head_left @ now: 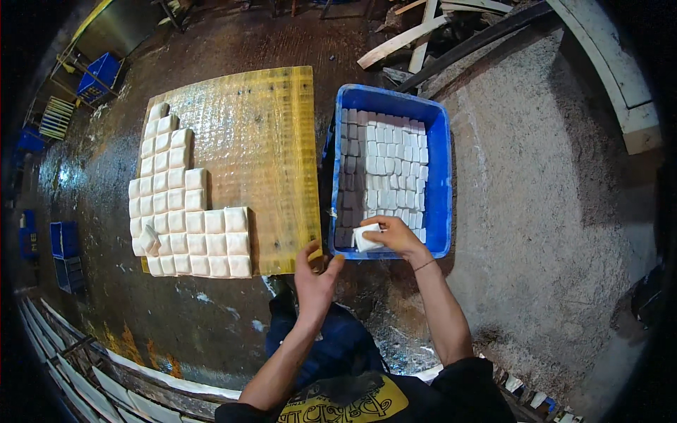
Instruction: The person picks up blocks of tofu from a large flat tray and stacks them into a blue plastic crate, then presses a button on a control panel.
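My right hand [399,238] grips a white block of tofu [367,240] between thumb and fingers, over the near end of a blue plastic crate [438,183]. Inside the crate lie rows of tofu blocks [388,167] standing close together. My left hand [316,283] holds nothing; its fingers are spread beside the near right corner of a yellowish board [282,141]. Many square tofu blocks [176,201] cover the left and near part of this board in tight rows. One more block [149,240] rests tilted on top of them.
Wet dark floor [233,324] surrounds the board, and a rough grey concrete surface [522,211] is on the right. Wooden planks [405,42] lie beyond the crate. Blue crates [65,240] stand at the far left, with a slatted rack [84,366] at the lower left.
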Action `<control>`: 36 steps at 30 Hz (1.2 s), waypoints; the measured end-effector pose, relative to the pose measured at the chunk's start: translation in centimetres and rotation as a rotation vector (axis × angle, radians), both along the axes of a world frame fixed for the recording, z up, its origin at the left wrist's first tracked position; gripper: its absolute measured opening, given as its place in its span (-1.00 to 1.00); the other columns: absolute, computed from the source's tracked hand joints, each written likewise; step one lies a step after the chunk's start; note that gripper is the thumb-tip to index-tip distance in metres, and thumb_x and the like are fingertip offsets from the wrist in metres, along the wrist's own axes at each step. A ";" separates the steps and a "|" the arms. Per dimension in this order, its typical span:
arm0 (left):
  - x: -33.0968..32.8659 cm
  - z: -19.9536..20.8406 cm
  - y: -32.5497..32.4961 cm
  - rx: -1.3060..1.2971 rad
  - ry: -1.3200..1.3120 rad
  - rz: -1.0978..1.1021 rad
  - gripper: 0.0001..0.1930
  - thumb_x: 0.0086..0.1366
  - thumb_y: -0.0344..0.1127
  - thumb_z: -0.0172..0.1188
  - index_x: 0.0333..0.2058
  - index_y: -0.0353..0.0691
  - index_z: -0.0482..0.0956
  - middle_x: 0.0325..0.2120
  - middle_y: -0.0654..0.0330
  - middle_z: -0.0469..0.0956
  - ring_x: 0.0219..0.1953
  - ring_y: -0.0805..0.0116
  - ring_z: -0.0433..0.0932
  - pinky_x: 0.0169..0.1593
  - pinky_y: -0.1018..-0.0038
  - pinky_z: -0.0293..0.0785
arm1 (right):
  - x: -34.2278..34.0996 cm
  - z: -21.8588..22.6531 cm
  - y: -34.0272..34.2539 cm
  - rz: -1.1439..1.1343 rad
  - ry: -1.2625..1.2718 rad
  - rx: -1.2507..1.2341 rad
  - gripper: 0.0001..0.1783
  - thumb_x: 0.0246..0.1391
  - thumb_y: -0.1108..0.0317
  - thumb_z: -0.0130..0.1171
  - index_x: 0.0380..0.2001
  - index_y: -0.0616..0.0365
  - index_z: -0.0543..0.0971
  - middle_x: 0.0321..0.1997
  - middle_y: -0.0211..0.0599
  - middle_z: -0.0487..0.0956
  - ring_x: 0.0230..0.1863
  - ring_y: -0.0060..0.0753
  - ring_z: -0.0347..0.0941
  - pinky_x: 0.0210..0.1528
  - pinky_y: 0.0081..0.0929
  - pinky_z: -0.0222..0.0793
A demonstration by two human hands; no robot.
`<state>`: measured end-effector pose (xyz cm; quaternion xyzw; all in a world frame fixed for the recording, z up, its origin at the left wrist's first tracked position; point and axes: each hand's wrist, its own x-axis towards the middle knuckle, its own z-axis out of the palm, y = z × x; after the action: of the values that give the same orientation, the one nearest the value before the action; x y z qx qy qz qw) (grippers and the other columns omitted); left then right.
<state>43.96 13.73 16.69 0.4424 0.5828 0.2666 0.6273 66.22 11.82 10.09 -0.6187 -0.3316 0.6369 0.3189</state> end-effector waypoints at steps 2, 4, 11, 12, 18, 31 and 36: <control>-2.1 -1.0 -0.5 -0.034 -0.064 0.092 -0.55 0.19 -0.37 0.28 0.02 -0.34 0.38 -0.26 0.14 0.55 -0.21 0.46 0.51 -0.10 0.52 0.45 | 0.0 -2.4 0.5 -0.126 -0.365 -0.115 -0.59 -0.02 0.33 0.32 -0.09 0.26 0.60 -0.24 -0.12 0.66 -0.16 -0.21 0.58 -0.03 -0.35 0.49; -3.9 -1.2 -1.5 -0.024 -0.122 0.095 -0.58 0.21 -0.39 0.26 0.02 -0.34 0.38 -0.24 0.15 0.54 -0.19 0.46 0.51 -0.09 0.52 0.45 | -0.6 -6.6 0.1 -0.063 -0.583 -0.065 -0.59 -0.04 0.25 0.31 -0.13 0.27 0.62 -0.23 -0.03 0.65 -0.14 -0.09 0.58 -0.03 -0.30 0.48; -10.2 -1.4 -4.2 -0.084 -0.167 0.171 -0.67 0.27 -0.50 0.15 0.02 -0.30 0.40 -0.09 0.09 0.48 -0.11 0.37 0.53 -0.12 0.49 0.50 | -0.5 -12.6 0.6 0.218 -0.564 -0.079 -0.64 0.18 0.18 -0.02 -0.29 0.30 0.58 -0.45 -0.06 0.56 -0.46 -0.29 0.45 -0.35 -0.32 0.37; -11.5 -1.8 -4.5 -0.099 -0.170 0.231 -0.66 0.27 -0.50 0.15 0.03 -0.30 0.40 -0.08 0.08 0.48 -0.11 0.33 0.55 -0.14 0.49 0.52 | -0.9 -12.2 1.1 0.224 -0.468 -0.107 -0.65 0.24 0.22 -0.10 -0.27 0.29 0.54 -0.50 -0.18 0.53 -0.53 -0.37 0.38 -0.42 -0.37 0.33; -15.7 -4.6 -4.6 -0.145 -0.196 0.399 -0.64 0.29 -0.48 0.12 0.06 -0.31 0.37 -0.04 0.04 0.47 -0.12 0.25 0.58 -0.14 0.47 0.56 | 1.9 -10.9 0.2 0.113 -0.635 -0.220 -0.24 0.13 -0.04 0.06 0.13 0.50 0.34 -0.15 0.03 0.57 -0.22 -0.14 0.51 -0.17 -0.28 0.41; -14.8 -4.9 0.3 -0.329 -0.426 0.569 -0.33 0.34 -0.37 0.00 0.36 -0.13 -0.07 0.28 0.20 0.12 0.23 0.29 0.25 0.03 0.30 0.44 | -23.1 2.0 15.9 0.362 -0.889 0.864 -0.51 0.12 0.21 0.10 0.01 0.37 0.44 0.09 0.13 0.46 0.19 0.09 0.30 0.26 -0.12 0.14; -15.5 -4.4 0.8 -0.344 -0.514 0.524 -0.34 0.32 -0.39 0.00 0.36 -0.03 -0.01 0.28 0.37 0.18 0.11 0.50 0.29 -0.05 0.49 0.37 | -25.3 1.0 14.8 0.404 -0.947 0.795 -0.46 0.10 0.21 0.09 0.05 0.39 0.40 0.10 0.23 0.42 0.21 0.15 0.27 0.28 -0.12 0.12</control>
<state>28.50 14.57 12.27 0.0866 0.5360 0.4181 0.7283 40.96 26.60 11.14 -0.5928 -0.7565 0.1715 0.2167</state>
